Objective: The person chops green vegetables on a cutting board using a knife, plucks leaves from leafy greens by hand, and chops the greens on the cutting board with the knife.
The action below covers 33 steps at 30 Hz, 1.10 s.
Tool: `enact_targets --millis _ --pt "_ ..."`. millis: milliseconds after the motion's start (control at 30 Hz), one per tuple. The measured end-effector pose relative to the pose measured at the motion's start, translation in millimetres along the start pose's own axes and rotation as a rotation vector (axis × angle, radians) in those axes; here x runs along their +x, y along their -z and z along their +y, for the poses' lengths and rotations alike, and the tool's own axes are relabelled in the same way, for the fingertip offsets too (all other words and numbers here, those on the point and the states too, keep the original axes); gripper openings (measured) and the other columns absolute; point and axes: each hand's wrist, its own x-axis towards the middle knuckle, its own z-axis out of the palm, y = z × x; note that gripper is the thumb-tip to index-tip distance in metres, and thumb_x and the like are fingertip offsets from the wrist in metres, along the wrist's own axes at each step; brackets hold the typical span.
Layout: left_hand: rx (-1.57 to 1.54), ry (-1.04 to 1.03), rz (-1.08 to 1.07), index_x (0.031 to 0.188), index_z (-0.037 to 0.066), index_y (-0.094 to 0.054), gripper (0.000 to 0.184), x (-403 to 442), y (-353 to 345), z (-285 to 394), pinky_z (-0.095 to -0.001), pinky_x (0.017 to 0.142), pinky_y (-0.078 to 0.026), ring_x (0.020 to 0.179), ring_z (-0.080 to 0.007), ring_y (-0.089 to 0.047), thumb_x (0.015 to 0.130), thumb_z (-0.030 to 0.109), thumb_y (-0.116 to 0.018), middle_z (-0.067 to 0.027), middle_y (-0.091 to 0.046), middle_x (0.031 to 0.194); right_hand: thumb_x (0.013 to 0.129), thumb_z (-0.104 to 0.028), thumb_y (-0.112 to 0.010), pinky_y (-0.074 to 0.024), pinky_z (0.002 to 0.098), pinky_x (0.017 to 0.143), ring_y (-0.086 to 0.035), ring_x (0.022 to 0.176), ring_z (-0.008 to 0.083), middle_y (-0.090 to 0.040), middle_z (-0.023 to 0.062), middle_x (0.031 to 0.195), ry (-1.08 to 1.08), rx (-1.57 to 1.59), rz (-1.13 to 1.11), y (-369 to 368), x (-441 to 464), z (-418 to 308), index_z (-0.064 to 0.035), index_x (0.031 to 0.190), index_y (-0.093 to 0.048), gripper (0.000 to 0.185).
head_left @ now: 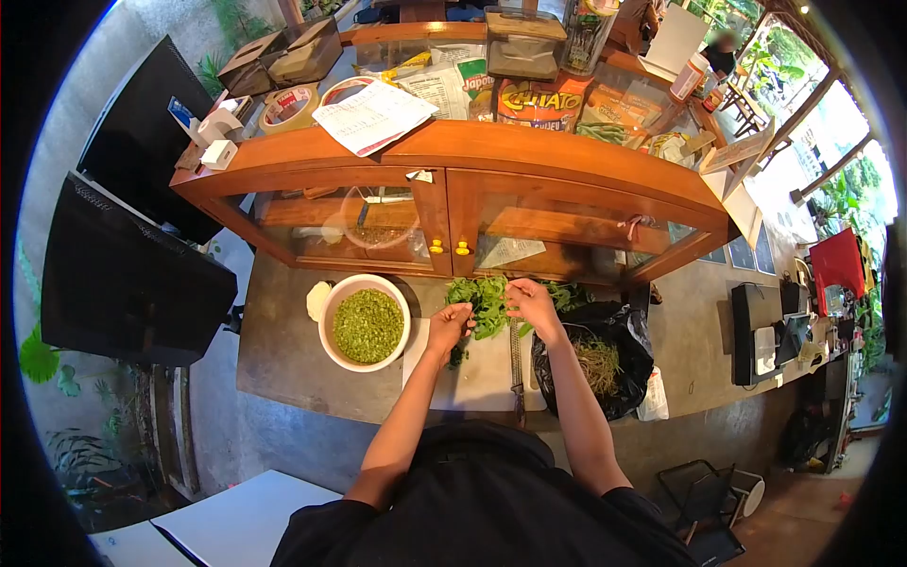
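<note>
Apparently both hands are busy at the leafy greens (489, 310), which lie in a loose pile at the back of the white board (480, 380), in front of the cabinet (548, 149). The left hand (449, 331) is at the near left edge of the pile, fingers curled inward; whether it grasps a leaf I cannot tell. The right hand (535, 310) is at the right part of the pile, fingers bent and fingertips close to the leaves; its grip is likewise too small to make out. A knife (517, 370) lies lengthwise on the board, between the forearms, with its handle toward the person. Left of the board, a white bowl (324, 326) holds finely chopped greens (367, 326). To the right, a black bag (639, 348) stands open with stringy scraps (597, 367) inside, partly behind the right forearm. All this rests on a grey table (283, 354). On top of the cabinet lie a written sheet (375, 117) and a tape roll (290, 123).
</note>
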Motion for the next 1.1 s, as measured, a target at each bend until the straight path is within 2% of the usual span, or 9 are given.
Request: enact_targets --millis 200,267,400,467,600,700,767,967,1100 --pt "-0.020 -0.041 -0.069 0.099 0.002 -0.065 0.020 0.0 -2.5 -13.1 -0.0209 0.059 -0.046 0.072 -0.0091 -0.063 0.091 0.020 -0.069 -0.0042 -0.069 0.087 0.093 -0.028 -0.063 -0.0569 0.0338 0.081 -0.063 0.097 0.0193 -0.062 0.0106 0.110 -0.032 0.118 0.000 -6.5 0.8 12.2 0.0008 0.114 -0.062 0.036" --pt "-0.026 -0.022 -0.090 0.099 0.001 -0.064 0.020 1.6 -3.6 -17.7 -0.0218 0.059 -0.047 0.072 -0.0096 -0.063 0.090 0.017 -0.069 -0.0050 -0.068 0.087 0.091 -0.031 -0.066 -0.0561 0.0310 0.074 -0.062 0.084 0.0164 -0.060 0.0053 0.091 -0.005 0.069 0.060 -10.0 -3.2 9.8 0.0014 0.112 -0.064 0.039" --pt "-0.046 -0.029 -0.113 0.099 0.001 -0.064 0.020 4.0 -6.8 -22.2 -0.0226 0.060 -0.047 0.073 -0.0101 -0.063 0.089 0.017 -0.071 -0.0048 -0.068 0.086 0.088 -0.033 -0.069 -0.0524 0.0305 0.069 -0.060 0.081 0.0136 -0.062 0.0036 0.087 -0.013 0.059 0.089 -12.6 -2.0 12.9 0.0017 0.107 -0.067 0.040" --pt "-0.025 -0.032 -0.114 0.098 0.001 -0.065 0.020 4.0 -8.6 -19.2 -0.0229 0.061 -0.048 0.074 -0.0101 -0.063 0.088 0.017 -0.071 -0.0035 -0.067 0.084 0.088 -0.034 -0.070 -0.0489 0.0305 0.066 -0.058 0.079 0.0116 -0.064 0.0027 0.085 0.102 -0.060 0.126 -12.2 -1.9 10.9 0.0010 0.102 -0.069 0.038" --pt "-0.031 -0.062 -0.080 0.099 0.001 -0.065 0.021 7.7 -10.3 -17.0 -0.0229 0.061 -0.048 0.073 -0.0098 -0.063 0.088 0.018 -0.072 -0.0026 -0.066 0.082 0.088 -0.034 -0.070 -0.0481 0.0301 0.068 -0.058 0.079 0.0110 -0.066 0.0046 0.089 0.143 -0.104 0.133 -9.8 1.2 4.2 0.0000 0.101 -0.070 0.037" --pt "-0.027 -0.066 -0.053 0.098 0.001 -0.065 0.021 9.1 -10.5 -14.7 -0.0227 0.060 -0.048 0.073 -0.0098 -0.063 0.088 0.018 -0.072 -0.0026 -0.066 0.081 0.088 -0.035 -0.069 -0.0492 0.0294 0.070 -0.060 0.080 0.0117 -0.068 0.0064 0.092 0.205 -0.126 0.179 -10.2 0.9 -1.1 -0.0028 0.102 -0.071 0.035" --pt "-0.005 -0.125 -0.068 0.100 0.000 -0.066 0.023 8.3 -10.3 -13.5 -0.0227 0.061 -0.049 0.074 -0.0108 -0.064 0.088 0.019 -0.072 -0.0036 -0.067 0.083 0.090 -0.036 -0.067 -0.0509 0.0295 0.073 -0.061 0.082 0.0127 -0.067 0.0072 0.092 0.143 0.021 0.198 -11.8 -6.6 -11.4 -0.0041 0.108 -0.070 0.037" --pt "-0.040 -0.091 -0.080 0.105 -0.001 -0.067 0.026 5.1 -11.0 -6.8 -0.0244 0.063 -0.053 0.073 -0.0119 -0.065 0.090 0.019 -0.069 -0.0056 -0.068 0.087 0.096 -0.034 -0.059 -0.0543 0.0315 0.074 -0.063 0.081 0.0148 -0.065 0.0080 0.093 0.232 0.080 0.174 -10.8 -15.6 -31.7 -0.0021 0.111 -0.064 0.036" --pt "-0.070 -0.061 -0.095 0.103 -0.001 -0.067 0.024 10.2 -7.1 -16.4 -0.0245 0.064 -0.054 0.073 -0.0123 -0.065 0.091 0.019 -0.069 -0.0061 -0.068 0.088 0.098 -0.031 -0.054 -0.0560 0.0332 0.075 -0.065 0.084 0.0177 -0.065 0.0098 0.098 0.180 0.118 0.149 -9.0 -9.2 -24.2 -0.0006 0.113 -0.061 0.034"
